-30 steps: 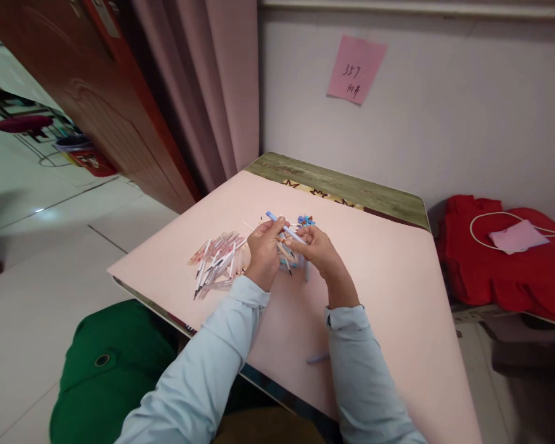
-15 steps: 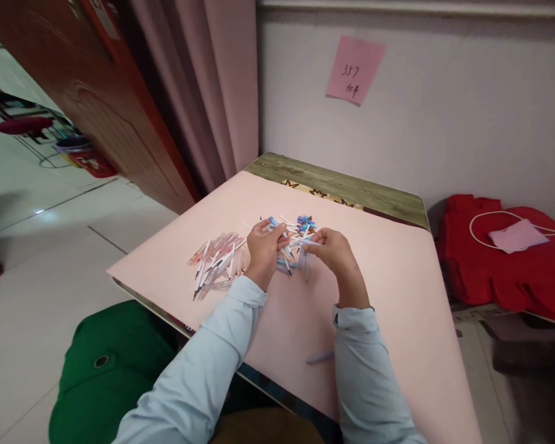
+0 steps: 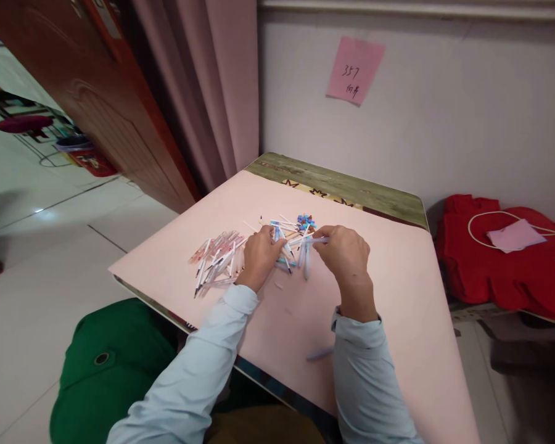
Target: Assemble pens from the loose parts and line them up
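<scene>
1. My right hand (image 3: 346,253) pinches a pale tube (image 3: 315,240), which points toward 9 o'clock.
2. I cannot tell whether my left hand (image 3: 260,254) grips anything.
3. Pens (image 3: 219,262) lie on the table (image 3: 407,296) at its 9 o'clock.

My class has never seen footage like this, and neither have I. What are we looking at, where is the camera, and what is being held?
There is no machine here, just a person's bare left hand and right hand. The camera is worn on the head, looking forward and down. On the pink-topped table lie a heap of slender pen-like sticks to the left, a mixed pile between the hands, and a cluster of small blue and brown pieces beyond. The right hand pinches a slim pale tube. The left hand is beside the mixed pile; whether it grips anything is hard to tell.
</scene>
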The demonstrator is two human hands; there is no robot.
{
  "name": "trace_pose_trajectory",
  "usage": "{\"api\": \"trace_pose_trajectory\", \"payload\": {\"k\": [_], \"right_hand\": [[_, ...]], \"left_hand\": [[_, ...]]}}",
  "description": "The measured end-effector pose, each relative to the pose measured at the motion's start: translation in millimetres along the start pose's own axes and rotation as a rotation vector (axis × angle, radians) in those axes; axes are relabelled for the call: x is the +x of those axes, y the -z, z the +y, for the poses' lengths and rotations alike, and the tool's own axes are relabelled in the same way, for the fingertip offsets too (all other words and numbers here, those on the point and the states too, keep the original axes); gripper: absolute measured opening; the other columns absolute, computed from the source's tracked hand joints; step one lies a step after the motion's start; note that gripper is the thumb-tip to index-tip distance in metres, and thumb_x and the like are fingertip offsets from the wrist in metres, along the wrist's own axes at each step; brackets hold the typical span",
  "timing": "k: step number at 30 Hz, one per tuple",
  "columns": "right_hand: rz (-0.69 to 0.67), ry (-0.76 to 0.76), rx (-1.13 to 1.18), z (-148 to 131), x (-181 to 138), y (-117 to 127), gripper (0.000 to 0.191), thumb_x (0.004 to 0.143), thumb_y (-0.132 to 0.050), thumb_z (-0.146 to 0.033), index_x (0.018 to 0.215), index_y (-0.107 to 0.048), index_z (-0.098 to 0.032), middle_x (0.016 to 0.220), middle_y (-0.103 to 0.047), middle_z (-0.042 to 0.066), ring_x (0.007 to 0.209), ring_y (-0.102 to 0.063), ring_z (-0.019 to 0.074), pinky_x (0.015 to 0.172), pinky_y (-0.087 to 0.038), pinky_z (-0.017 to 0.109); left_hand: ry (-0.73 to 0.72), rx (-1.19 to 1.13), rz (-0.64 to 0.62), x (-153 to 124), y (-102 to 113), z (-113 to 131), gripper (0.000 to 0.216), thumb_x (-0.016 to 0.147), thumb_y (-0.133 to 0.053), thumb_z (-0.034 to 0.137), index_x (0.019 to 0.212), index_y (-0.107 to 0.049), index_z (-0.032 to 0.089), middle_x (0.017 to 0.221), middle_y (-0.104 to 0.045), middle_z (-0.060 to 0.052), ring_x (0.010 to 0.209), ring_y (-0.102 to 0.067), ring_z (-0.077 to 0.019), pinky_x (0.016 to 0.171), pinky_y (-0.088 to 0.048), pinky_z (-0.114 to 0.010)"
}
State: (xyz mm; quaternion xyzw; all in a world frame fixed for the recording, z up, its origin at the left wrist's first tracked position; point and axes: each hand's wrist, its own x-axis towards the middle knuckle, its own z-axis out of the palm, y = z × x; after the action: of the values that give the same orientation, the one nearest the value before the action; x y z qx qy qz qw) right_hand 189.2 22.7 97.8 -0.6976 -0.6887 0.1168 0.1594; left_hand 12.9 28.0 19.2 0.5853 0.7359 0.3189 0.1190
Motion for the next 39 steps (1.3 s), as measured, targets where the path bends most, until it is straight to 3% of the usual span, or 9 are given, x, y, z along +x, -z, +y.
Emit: {"api": "trace_pose_trajectory", "payload": {"k": [5, 10, 13, 16, 19, 27, 30, 35, 39], "right_hand": [[0.009, 0.017, 0.004, -2, -1, -1, 0.027, 0.075, -0.063, -0.018, 0.091, -0.079, -0.032, 0.088, -0.074, 0.007, 0.080, -0.065, 0.0238, 0.070, -0.044, 0.032], [0.005, 0.019, 0.064, -3, 1, -2, 0.023, 0.077, -0.063, -0.023, 0.089, -0.079, -0.034, 0.087, -0.075, 0.004, 0.082, -0.065, 0.0234, 0.071, -0.043, 0.032], [-0.027, 0.057, 0.123, 1, 1, -1, 0.018, 0.077, -0.065, -0.029, 0.087, -0.079, -0.035, 0.086, -0.075, 0.002, 0.081, -0.065, 0.0227, 0.069, -0.043, 0.031], [-0.042, 0.032, 0.144, 9, 3, 1, 0.017, 0.076, -0.068, -0.033, 0.088, -0.079, -0.036, 0.083, -0.075, 0.002, 0.079, -0.066, 0.0227, 0.069, -0.043, 0.031], [-0.001, -0.053, 0.095, 15, 7, -4, 0.019, 0.076, -0.067, -0.036, 0.091, -0.079, -0.034, 0.084, -0.075, 0.004, 0.081, -0.066, 0.0246, 0.070, -0.045, 0.032], [-0.071, -0.120, 0.021, 28, 22, -25, 0.024, 0.080, -0.061, -0.039, 0.091, -0.080, -0.030, 0.092, -0.075, 0.010, 0.088, -0.068, 0.0276, 0.073, -0.047, 0.035], [-0.019, -0.138, 0.022, 28, 23, -33, 0.026, 0.082, -0.059, -0.041, 0.091, -0.079, -0.029, 0.091, -0.075, 0.010, 0.088, -0.068, 0.0266, 0.074, -0.048, 0.035], [-0.111, -0.044, 0.066, 11, 22, -48, 0.036, 0.084, -0.058, -0.056, 0.098, -0.078, -0.029, 0.096, -0.075, 0.009, 0.092, -0.068, 0.0257, 0.077, -0.047, 0.034], [0.026, -0.094, 0.064, 14, 17, -25, 0.035, 0.089, -0.054, -0.053, 0.098, -0.077, -0.028, 0.094, -0.075, 0.007, 0.090, -0.067, 0.0255, 0.070, -0.044, 0.032]], "left_hand": [[-0.031, 0.030, 0.009, -4, 4, 4, 0.033, 0.081, -0.067, 0.035, 0.110, -0.070, 0.019, 0.076, -0.071, -0.009, 0.077, -0.066, -0.0274, 0.073, -0.044, -0.034], [-0.330, -0.213, -0.091, -5, 1, 9, 0.030, 0.079, -0.063, 0.014, 0.106, -0.074, 0.023, 0.096, -0.072, -0.007, 0.085, -0.064, -0.0211, 0.082, -0.046, -0.032], [-0.408, -0.301, -0.098, -5, -5, 9, 0.017, 0.080, -0.066, 0.018, 0.094, -0.076, 0.023, 0.092, -0.073, -0.007, 0.086, -0.064, -0.0216, 0.081, -0.046, -0.032], [-0.354, -0.195, -0.055, -5, -7, 6, 0.012, 0.085, -0.064, 0.023, 0.084, -0.076, 0.023, 0.084, -0.073, -0.007, 0.085, -0.064, -0.0228, 0.082, -0.046, -0.034], [-0.268, 0.018, -0.010, -6, -2, 1, 0.015, 0.087, -0.060, 0.022, 0.086, -0.075, 0.023, 0.092, -0.072, -0.009, 0.092, -0.063, -0.0242, 0.084, -0.045, -0.034], [-0.131, 0.463, 0.049, 2, 29, -18, 0.031, 0.094, -0.043, 0.025, 0.096, -0.074, 0.020, 0.098, -0.066, -0.015, 0.100, -0.058, -0.0302, 0.073, -0.042, -0.038], [-0.092, 0.481, 0.055, 6, 34, -23, 0.031, 0.094, -0.044, 0.026, 0.094, -0.074, 0.020, 0.098, -0.066, -0.015, 0.099, -0.058, -0.0302, 0.071, -0.041, -0.038], [-0.115, 0.445, 0.021, -3, 32, -20, 0.026, 0.091, -0.051, 0.031, 0.092, -0.073, 0.019, 0.096, -0.066, -0.015, 0.096, -0.060, -0.0313, 0.071, -0.042, -0.038], [-0.214, 0.283, 0.013, -27, 35, -18, 0.018, 0.091, -0.054, 0.028, 0.093, -0.070, 0.020, 0.096, -0.068, -0.011, 0.096, -0.061, -0.0267, 0.077, -0.043, -0.035]]}}
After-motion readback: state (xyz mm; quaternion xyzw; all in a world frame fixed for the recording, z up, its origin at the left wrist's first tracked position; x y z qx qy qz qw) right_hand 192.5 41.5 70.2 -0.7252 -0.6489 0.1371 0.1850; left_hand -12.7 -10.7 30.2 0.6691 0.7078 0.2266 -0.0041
